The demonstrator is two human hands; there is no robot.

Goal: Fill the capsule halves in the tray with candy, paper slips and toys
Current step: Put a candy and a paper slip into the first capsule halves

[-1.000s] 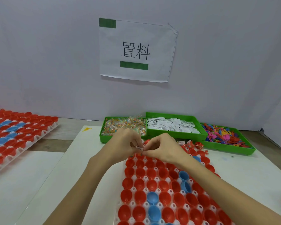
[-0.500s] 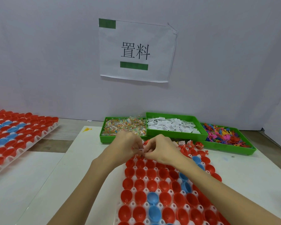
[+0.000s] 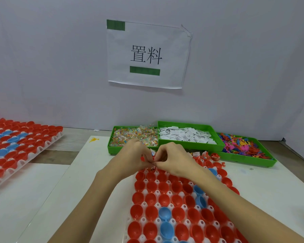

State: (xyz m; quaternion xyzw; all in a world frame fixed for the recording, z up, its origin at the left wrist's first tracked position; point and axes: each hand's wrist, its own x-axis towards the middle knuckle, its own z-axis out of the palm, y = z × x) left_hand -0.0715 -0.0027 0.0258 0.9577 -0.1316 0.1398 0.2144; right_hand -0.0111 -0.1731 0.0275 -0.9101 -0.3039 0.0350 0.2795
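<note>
Left hand [image 3: 135, 156] and right hand [image 3: 174, 160] together over tray [image 3: 144, 220] far rows, pinching small item, identity unclear. Far-row capsule halves [image 3: 203, 157] filled; near halves empty.

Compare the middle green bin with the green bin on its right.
The middle bin holds white printed paper slips; the right bin holds small multicoloured toys. The middle bin sits farther back, the right bin nearer. Both are shallow green plastic bins and neither hand touches them.

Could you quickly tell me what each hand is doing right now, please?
Left hand: fingers curled, pinching something small; too small to identify.
Right hand: fingers pinching the same small item.
</note>
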